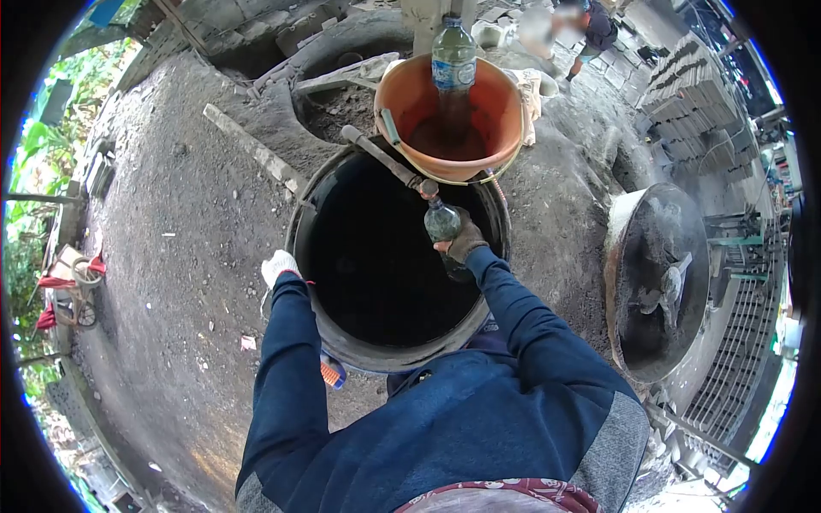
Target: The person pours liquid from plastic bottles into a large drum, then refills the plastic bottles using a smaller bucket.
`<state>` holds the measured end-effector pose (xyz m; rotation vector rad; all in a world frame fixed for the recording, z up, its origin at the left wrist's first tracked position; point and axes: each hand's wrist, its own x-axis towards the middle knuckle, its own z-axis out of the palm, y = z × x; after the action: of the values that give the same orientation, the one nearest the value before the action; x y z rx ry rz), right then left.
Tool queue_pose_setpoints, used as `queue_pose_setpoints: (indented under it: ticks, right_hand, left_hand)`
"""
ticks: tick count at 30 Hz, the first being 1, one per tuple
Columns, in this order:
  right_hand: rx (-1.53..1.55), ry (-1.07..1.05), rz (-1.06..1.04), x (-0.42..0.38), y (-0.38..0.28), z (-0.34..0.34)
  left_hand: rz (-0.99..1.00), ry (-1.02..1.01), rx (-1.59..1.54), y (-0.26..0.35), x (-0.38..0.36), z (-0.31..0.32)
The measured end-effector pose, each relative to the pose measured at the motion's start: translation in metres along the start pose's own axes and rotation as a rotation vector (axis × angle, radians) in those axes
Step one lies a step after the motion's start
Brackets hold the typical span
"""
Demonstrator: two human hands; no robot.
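My right hand (468, 238), in a grey-brown glove, is closed around a clear plastic bottle (442, 222). The bottle's upper end is just below the end of a pipe (402, 169) that crosses the drum. Beneath it is dark liquid (385, 265) in a large round drum (310, 295). At the drum's left edge, my left hand (280, 267) wears a white glove, its fingers curled; what they hold, if anything, is hidden. Behind the pipe sits an orange bucket (511, 141) with a labelled plastic bottle (453, 64) standing inside.
To the right stands a wide round vat (614, 282) with a pale cloth (674, 278) in it. Stacked grey slabs (688, 90) rise behind, where another person (596, 30) stands. A long bar (252, 147) lies left of the drum; a wheelbarrow (81, 286) is farther left.
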<state>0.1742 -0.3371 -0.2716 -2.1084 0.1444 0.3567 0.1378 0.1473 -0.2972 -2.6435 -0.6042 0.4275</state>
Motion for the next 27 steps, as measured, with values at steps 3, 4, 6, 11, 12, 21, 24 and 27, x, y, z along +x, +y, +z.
queue_pose_setpoints:
  ticks: [3, 4, 6, 11, 12, 21, 24, 27]
  right_hand:
    - [0.024, -0.02, 0.006, 0.001, 0.002, 0.002]
    - [0.019, -0.024, -0.002, 0.0, 0.003, 0.003]
    - [0.005, -0.013, -0.023, 0.001, 0.004, 0.002]
    - [-0.01, 0.027, -0.045, 0.005, 0.014, 0.007]
    - [0.001, 0.018, -0.033, 0.002, 0.009, 0.003]
    - [-0.007, -0.02, -0.013, -0.006, -0.006, -0.007]
    - [0.002, -0.021, 0.01, -0.003, -0.003, -0.006]
    - [0.009, -0.035, -0.003, 0.001, 0.007, 0.0]
  left_hand:
    - [0.002, -0.007, -0.018, -0.002, -0.003, 0.0]
    - [0.008, -0.001, -0.005, -0.004, -0.004, 0.001]
    - [0.065, 0.022, 0.024, -0.003, -0.004, -0.002]
    - [0.086, -0.032, 0.205, -0.001, 0.006, 0.014]
    - [0.087, -0.049, 0.171, -0.001, 0.004, 0.009]
    - [-0.015, 0.023, -0.01, -0.001, 0.001, 0.008]
    - [0.004, 0.005, -0.002, -0.001, -0.003, -0.001]
    - [0.006, -0.01, -0.012, 0.0, -0.002, -0.003]
